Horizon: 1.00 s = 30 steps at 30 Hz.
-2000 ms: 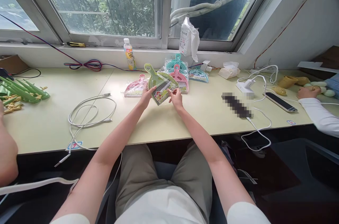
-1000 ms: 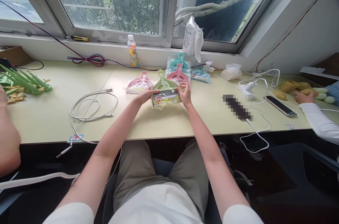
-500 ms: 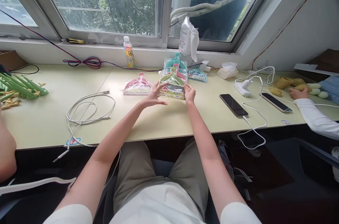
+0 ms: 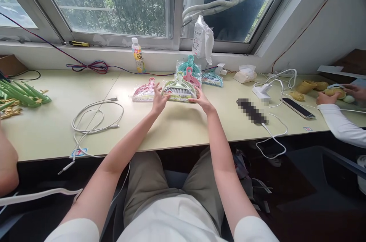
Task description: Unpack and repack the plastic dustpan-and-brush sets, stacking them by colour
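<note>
At left, green plant-like stems with yellowish ends (image 4: 24, 93) lie on the pale yellow table (image 4: 137, 131), with a coiled white cable (image 4: 98, 120) to their right. A pink dustpan-and-brush set in clear wrapping (image 4: 144, 91) rests beside the left hand (image 4: 160, 100). The left and right (image 4: 204, 100) hands, fingers curved, grip opposite sides of a wrapped green dustpan-and-brush set with a grey brush (image 4: 179, 90), centred at the front of the cluster. Immediately behind it are a second pink set (image 4: 191, 76) and a large teal set (image 4: 190, 65); a smaller teal-blue set (image 4: 212, 79) lies to their right.
</note>
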Tool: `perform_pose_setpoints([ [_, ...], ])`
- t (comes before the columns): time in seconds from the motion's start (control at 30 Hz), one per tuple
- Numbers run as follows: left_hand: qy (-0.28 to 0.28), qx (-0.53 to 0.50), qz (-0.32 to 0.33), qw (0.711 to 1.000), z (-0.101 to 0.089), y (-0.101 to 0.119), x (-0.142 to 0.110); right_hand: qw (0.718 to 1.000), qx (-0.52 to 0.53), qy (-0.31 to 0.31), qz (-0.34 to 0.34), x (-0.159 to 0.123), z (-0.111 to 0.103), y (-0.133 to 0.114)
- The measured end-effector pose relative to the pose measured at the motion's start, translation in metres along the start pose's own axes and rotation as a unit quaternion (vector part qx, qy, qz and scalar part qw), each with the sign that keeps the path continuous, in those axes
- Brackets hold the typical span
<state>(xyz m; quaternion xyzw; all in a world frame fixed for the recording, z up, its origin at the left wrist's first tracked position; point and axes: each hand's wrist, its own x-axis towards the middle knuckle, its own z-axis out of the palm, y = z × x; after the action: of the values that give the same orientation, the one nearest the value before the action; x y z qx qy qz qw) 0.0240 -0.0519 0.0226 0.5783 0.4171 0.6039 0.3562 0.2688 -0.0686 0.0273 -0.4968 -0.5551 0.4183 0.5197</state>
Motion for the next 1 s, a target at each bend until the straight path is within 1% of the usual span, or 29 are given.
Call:
perform_pose_setpoints([
  [0.07, 0.026, -0.011, 0.007, 1.0, 0.006, 0.0, -0.001, 0.999, 0.041, -0.029, 0.015, 0.0, -0.004, -0.001],
  [0.1, 0.029, -0.017, 0.001, 0.999, 0.01, -0.001, -0.001, 0.998, 0.052, -0.026, 0.012, 0.001, -0.007, 0.001],
  [0.13, 0.019, -0.022, -0.013, 0.999, 0.016, -0.004, -0.001, 0.999, 0.051, -0.011, 0.003, 0.003, -0.01, 0.003],
  [0.23, -0.065, 0.009, -0.069, 0.995, 0.037, -0.017, 0.002, 0.999, -0.008, 0.053, -0.004, 0.011, -0.024, 0.018],
  [0.3, -0.093, 0.062, -0.07, 0.991, 0.052, -0.026, 0.004, 0.99, -0.08, 0.112, 0.009, 0.017, -0.033, 0.03],
  [0.37, -0.074, 0.115, -0.046, 0.99, 0.065, -0.033, 0.008, 0.971, -0.163, 0.173, 0.013, 0.024, -0.038, 0.04],
  [0.43, -0.032, 0.174, -0.032, 0.984, 0.075, -0.038, 0.014, 0.944, -0.232, 0.233, -0.006, 0.033, -0.037, 0.049],
  [0.5, 0.019, 0.228, -0.029, 0.973, 0.081, -0.042, 0.022, 0.92, -0.269, 0.284, -0.03, 0.042, -0.033, 0.056],
  [0.53, 0.041, 0.242, -0.03, 0.969, 0.083, -0.045, 0.027, 0.914, -0.274, 0.296, -0.038, 0.047, -0.031, 0.059],
  [0.57, 0.051, 0.241, -0.032, 0.969, 0.084, -0.048, 0.033, 0.915, -0.27, 0.296, -0.041, 0.052, -0.029, 0.062],
  [0.6, 0.049, 0.229, -0.036, 0.972, 0.085, -0.051, 0.039, 0.921, -0.26, 0.287, -0.039, 0.057, -0.027, 0.065],
  [0.7, 0.01, 0.185, -0.061, 0.981, 0.089, -0.061, 0.055, 0.941, -0.226, 0.25, -0.011, 0.072, -0.025, 0.07],
  [0.77, -0.001, 0.185, -0.08, 0.98, 0.092, -0.066, 0.065, 0.945, -0.221, 0.241, 0.006, 0.083, -0.024, 0.073],
  [0.83, 0.015, 0.209, -0.089, 0.974, 0.097, -0.07, 0.074, 0.942, -0.23, 0.242, 0.007, 0.095, -0.023, 0.075],
  [0.93, 0.067, 0.242, -0.086, 0.964, 0.105, -0.074, 0.088, 0.932, -0.24, 0.272, -0.006, 0.113, -0.021, 0.076],
  [0.97, 0.072, 0.232, -0.085, 0.966, 0.107, -0.076, 0.094, 0.929, -0.239, 0.282, -0.009, 0.12, -0.02, 0.076],
  [1.0, 0.062, 0.208, -0.085, 0.972, 0.109, -0.078, 0.099, 0.929, -0.236, 0.285, -0.008, 0.126, -0.019, 0.076],
])
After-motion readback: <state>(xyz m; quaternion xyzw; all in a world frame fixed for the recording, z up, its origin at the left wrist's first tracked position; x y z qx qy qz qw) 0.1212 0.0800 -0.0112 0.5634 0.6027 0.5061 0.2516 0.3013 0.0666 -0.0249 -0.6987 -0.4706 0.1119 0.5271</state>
